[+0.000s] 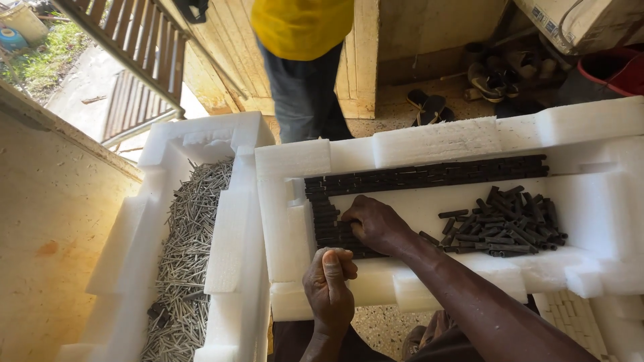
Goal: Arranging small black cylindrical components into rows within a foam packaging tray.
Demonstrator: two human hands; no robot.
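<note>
While right hand (pixel 377 224) presses curled fingers on lined-up dark rods (pixel 429 177), left hand (pixel 329 285) fisted (contents unseen); rods likely stiff, light, rolly—pinch mid-length.

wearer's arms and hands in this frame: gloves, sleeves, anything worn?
Both are bare. The left hand has no glove, ring or watch that shows, and its wrist and short stretch of forearm are uncovered. The right hand is also ungloved, with the forearm bare up to the frame edge; no sleeve, band or marking shows. Fingernails are short and unpainted. No cables or straps on either arm.
</note>
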